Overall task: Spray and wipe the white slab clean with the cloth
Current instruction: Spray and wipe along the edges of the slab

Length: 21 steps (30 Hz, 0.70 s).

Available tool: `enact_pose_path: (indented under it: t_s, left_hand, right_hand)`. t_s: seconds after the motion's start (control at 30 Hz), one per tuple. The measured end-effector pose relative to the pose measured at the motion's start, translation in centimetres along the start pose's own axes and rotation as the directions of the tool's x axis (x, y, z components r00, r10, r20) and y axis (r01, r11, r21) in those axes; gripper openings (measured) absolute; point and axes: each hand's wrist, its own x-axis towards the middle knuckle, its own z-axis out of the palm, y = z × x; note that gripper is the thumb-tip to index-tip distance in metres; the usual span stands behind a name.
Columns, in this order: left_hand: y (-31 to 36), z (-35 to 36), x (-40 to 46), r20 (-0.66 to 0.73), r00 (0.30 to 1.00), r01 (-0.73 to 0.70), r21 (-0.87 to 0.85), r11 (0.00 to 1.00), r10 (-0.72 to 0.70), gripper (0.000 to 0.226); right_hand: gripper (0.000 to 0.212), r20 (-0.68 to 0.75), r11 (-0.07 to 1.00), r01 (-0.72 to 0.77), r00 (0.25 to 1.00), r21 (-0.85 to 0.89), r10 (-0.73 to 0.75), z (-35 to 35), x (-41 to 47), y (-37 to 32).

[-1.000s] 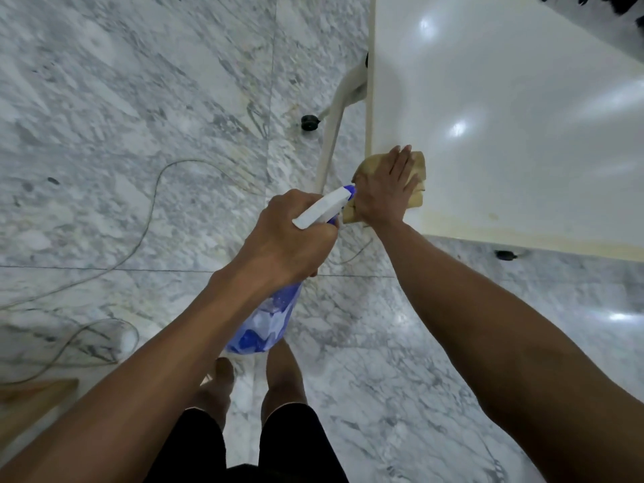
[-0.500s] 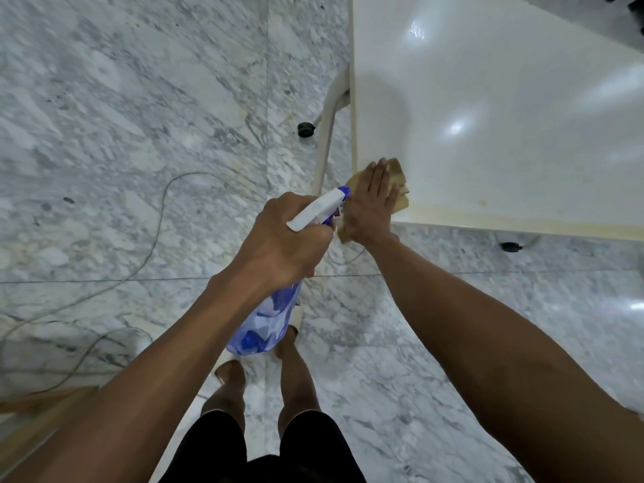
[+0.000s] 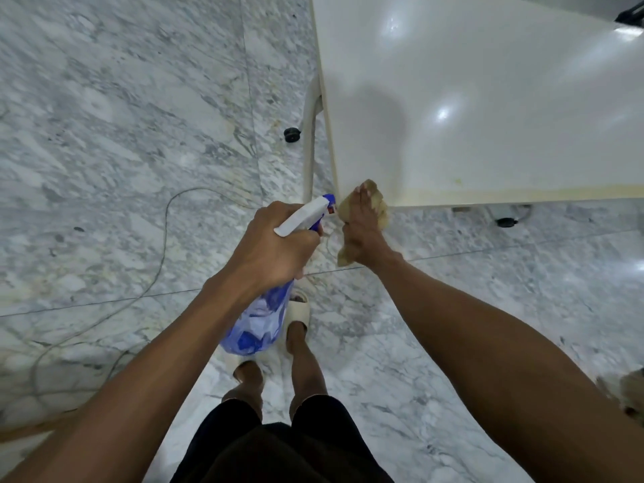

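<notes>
The white slab (image 3: 488, 99) fills the upper right, glossy, with a yellowish band along its near edge. My right hand (image 3: 364, 231) holds a tan cloth (image 3: 378, 203) against the slab's near left corner, mostly off the edge; cloth hangs below the palm. My left hand (image 3: 275, 245) grips a spray bottle (image 3: 258, 322) with a blue translucent body and a white trigger head (image 3: 306, 214), whose nozzle points toward the cloth.
Grey-white marble floor (image 3: 122, 116) lies all around. A white table leg (image 3: 308, 141) with a black foot stands left of the slab. A thin cable (image 3: 163, 238) loops over the floor on the left. My feet in pale sandals are below the bottle.
My right hand has dragged the cloth toward me, from on top of the slab's corner to its near edge. The bottle hand stays beside it.
</notes>
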Motion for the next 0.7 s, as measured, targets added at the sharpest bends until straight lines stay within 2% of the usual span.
enact_pose_path:
  t_s: [0.07,0.13,0.2,0.27,0.33,0.4,0.47,0.57,0.63,0.7]
  left_hand:
    - [0.9,-0.4,-0.7,0.010,1.000,0.004,0.021,1.000,-0.004,0.031]
    - [2.1,-0.6,-1.3,0.019,0.999,0.026,0.035,0.999,-0.027,0.023]
    - [3.3,-0.7,-1.8,0.006,0.998,0.065,0.046,0.997,-0.065,0.017]
    - [4.7,-0.8,-2.2,-0.009,0.996,0.089,0.038,0.995,-0.089,0.015]
    - [6.4,-0.9,-2.4,-0.016,0.997,0.081,0.049,0.995,-0.081,0.015]
    - [7.8,-0.7,-2.4,-0.039,0.997,0.072,0.044,0.996,-0.070,0.017]
    - [9.0,-0.4,-2.0,-0.062,0.996,0.066,0.023,0.998,-0.064,0.018]
    - [10.1,0.2,-1.0,-0.122,0.990,0.070,0.011,0.998,-0.068,0.017]
    - [10.9,0.8,0.2,-0.165,0.985,0.054,0.023,0.998,-0.050,0.016]
    - [11.6,1.6,1.6,-0.225,0.973,0.052,0.038,0.998,-0.042,0.016]
  right_hand:
    - [0.054,0.019,0.917,-0.149,0.988,0.370,0.153,-2.3,-1.8,-0.1]
    - [0.041,0.057,0.723,-0.264,0.953,0.638,0.298,-4.7,-3.6,-0.2]
    - [0.029,0.045,0.577,-0.203,0.960,0.791,0.275,-6.5,-5.3,0.4]
    - [0.028,0.066,0.325,-0.160,0.957,0.932,0.282,-8.3,-6.9,0.9]
    - [0.030,0.104,0.063,-0.122,0.968,0.991,0.227,-10.4,-8.3,0.9]
    - [0.024,0.123,-0.131,-0.099,0.975,0.986,0.185,-12.0,-8.6,0.8]
    - [0.022,0.154,-0.222,-0.120,0.977,0.968,0.147,-13.4,-8.1,0.6]
    - [0.035,0.176,-0.357,-0.124,0.978,0.926,0.116,-14.8,-5.8,0.4]
    - [0.050,0.169,-0.463,-0.133,0.985,0.876,0.037,-16.1,-4.0,0.2]
    - [0.061,0.168,-0.468,-0.190,0.982,0.863,-0.089,-17.6,-2.1,0.0]
